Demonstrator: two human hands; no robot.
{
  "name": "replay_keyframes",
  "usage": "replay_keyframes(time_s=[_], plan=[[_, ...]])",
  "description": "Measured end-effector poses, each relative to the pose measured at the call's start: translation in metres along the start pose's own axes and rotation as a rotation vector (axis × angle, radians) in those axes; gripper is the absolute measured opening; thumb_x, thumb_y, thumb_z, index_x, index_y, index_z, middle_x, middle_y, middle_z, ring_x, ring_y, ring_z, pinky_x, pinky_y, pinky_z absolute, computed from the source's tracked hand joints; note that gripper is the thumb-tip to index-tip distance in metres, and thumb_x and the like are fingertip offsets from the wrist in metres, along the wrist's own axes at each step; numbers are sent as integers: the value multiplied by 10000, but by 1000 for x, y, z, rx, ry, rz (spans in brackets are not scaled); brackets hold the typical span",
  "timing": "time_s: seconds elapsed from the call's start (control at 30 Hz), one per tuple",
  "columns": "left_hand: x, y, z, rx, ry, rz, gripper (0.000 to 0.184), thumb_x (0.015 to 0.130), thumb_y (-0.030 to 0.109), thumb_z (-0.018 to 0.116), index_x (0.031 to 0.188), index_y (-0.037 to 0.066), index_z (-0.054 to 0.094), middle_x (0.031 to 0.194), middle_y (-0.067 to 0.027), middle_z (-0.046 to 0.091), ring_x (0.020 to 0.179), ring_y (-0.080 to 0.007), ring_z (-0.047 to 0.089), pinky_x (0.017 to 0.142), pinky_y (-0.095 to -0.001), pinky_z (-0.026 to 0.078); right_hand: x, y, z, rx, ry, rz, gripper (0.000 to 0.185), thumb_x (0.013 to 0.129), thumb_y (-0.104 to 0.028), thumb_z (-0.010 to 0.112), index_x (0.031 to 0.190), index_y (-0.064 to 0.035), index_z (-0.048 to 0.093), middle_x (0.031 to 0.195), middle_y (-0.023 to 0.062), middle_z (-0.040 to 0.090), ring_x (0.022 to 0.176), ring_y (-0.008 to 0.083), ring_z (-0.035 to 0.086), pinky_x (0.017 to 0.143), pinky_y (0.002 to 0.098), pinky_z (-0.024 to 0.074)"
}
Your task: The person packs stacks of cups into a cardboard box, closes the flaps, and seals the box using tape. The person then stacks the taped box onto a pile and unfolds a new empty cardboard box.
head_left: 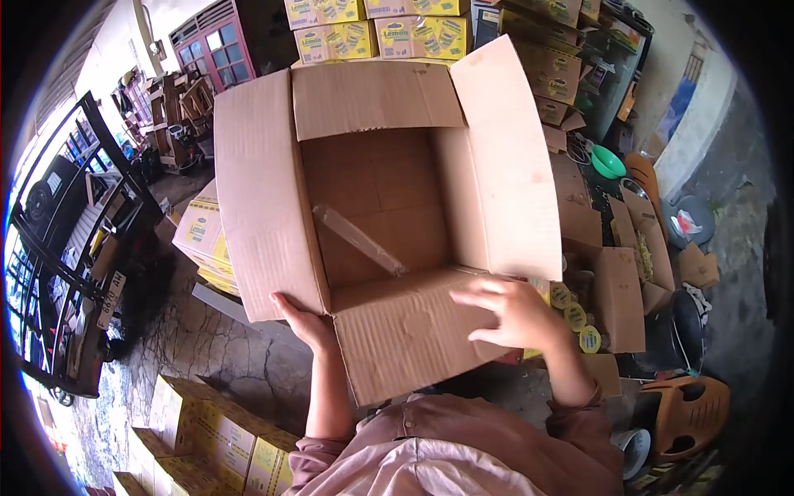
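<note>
A brown cardboard box point(376, 169) is held up in front of me, its four flaps folded outward and its mouth facing me. Inside, a strip of clear tape point(360, 240) runs slantwise across the bare cardboard. My left hand point(308, 326) grips the box at its near left corner, thumb on the left flap and the other fingers hidden behind. Over the right part of the near flap, my right hand point(521, 314) has its fingers apart; whether it touches the cardboard I cannot tell.
Yellow printed lemon cartons point(422, 37) are stacked at the back, with more cartons point(219, 438) at lower left. To the right are round yellow-lidded cups point(589, 337), an open box point(619, 289), a green bowl point(608, 162) and an orange chair point(691, 413). A black metal frame point(66, 248) stands left.
</note>
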State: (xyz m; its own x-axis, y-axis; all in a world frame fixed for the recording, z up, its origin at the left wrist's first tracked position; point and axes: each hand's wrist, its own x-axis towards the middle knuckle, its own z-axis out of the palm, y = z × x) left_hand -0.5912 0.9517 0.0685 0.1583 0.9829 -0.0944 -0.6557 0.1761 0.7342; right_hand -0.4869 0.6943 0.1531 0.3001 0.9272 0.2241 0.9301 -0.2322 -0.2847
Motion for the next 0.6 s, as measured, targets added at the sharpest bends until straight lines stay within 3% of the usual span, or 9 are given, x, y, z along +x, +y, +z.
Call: replay_keyframes(time_s=[0.03,0.07,0.13,0.2,0.27,0.33,0.47,0.5,0.6], plan=[[-7,7,5,-82,-29,-72,693,881,512,400,1316,-15,285,1303,-119,351,1172,-213,363,997,-322,281,7,-11,5,-121,-16,43,884,541,-234,789,1311,-123,368,1284,115,396,1111,250,462,948,388,397],[-14,12,6,-71,-60,-81,690,880,510,404,1317,-11,285,1299,-117,354,1166,-211,366,991,-321,287,14,-10,15,-236,19,-23,954,525,-263,794,1338,-124,315,1329,110,334,1201,276,372,1018,404,313],[-23,18,6,-52,-126,-101,684,878,507,413,1318,-2,286,1289,-113,360,1156,-207,374,980,-320,299,20,-4,34,-268,-4,-37,968,515,-286,798,1334,-113,312,1296,119,379,1219,281,354,1047,413,263],[-24,13,-5,39,-139,-60,702,864,523,431,1325,17,278,1293,-113,351,1154,-215,375,970,-332,310,19,16,66,-176,-91,25,638,535,-277,783,1096,-89,545,1099,90,527,1087,257,492,889,391,440],[-28,17,-7,73,-149,-103,726,849,541,445,1326,20,278,1295,-114,344,1152,-223,375,964,-341,315,16,23,85,-85,143,6,311,581,-135,705,855,-87,566,877,50,528,823,231,591,713,341,498],[-40,29,-1,61,-155,-240,755,835,560,455,1320,6,285,1298,-117,338,1148,-230,375,961,-348,314,15,32,95,-171,246,-22,220,601,-81,646,788,-91,530,813,43,510,761,212,589,628,338,490],[-47,1,-4,71,91,46,794,831,556,455,1326,-31,251,1344,-145,290,1201,-268,335,987,-392,305,7,17,101,-232,289,-36,139,619,-29,563,721,-94,495,739,44,495,698,196,583,578,331,478],[-45,1,-9,-18,38,50,774,841,537,446,1333,-23,240,1359,-150,272,1226,-281,312,1002,-408,295,7,8,100,-231,316,-49,118,624,-26,551,704,-97,500,726,54,495,665,205,583,568,342,478],[-40,8,-15,-82,1,-119,699,871,498,410,1315,-23,269,1344,-146,297,1187,-281,356,987,-396,313,6,-12,70,71,-36,55,273,695,-276,683,812,-56,572,782,86,564,732,257,602,620,359,491]])
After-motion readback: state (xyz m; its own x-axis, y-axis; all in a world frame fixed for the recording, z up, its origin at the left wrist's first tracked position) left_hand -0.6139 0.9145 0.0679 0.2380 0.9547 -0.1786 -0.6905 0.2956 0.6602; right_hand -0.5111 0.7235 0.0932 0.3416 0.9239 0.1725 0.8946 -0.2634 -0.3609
